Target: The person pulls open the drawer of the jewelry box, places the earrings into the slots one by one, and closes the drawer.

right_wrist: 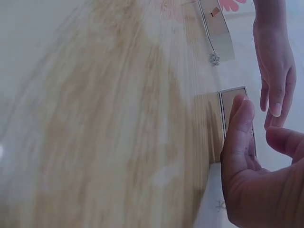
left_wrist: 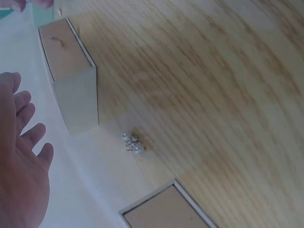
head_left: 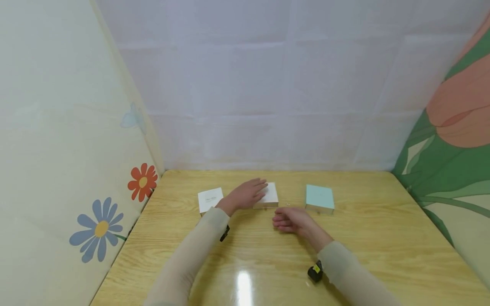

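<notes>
My left hand [head_left: 246,195] hovers over the middle white box [head_left: 271,196], its fingers slightly apart and holding nothing. In the left wrist view that box [left_wrist: 78,102] has a tan drawer front with a small ribbon pull; the hand [left_wrist: 23,156] appears over its top, and I cannot tell whether it touches. My right hand [head_left: 292,220] is in front of the gap between the middle box and the mint-green box [head_left: 319,198], fingers loosely bent with nothing in them. A small pearl-and-silver ornament [left_wrist: 133,144] lies between the left and middle boxes.
Another white box [head_left: 210,199] with dark lettering stands at the left, partly behind my left forearm. A second tiny shiny piece [head_left: 288,204] lies between the middle and mint boxes. The wooden table [head_left: 260,250] meets a white cloth backdrop [head_left: 268,106] and patterned side panels.
</notes>
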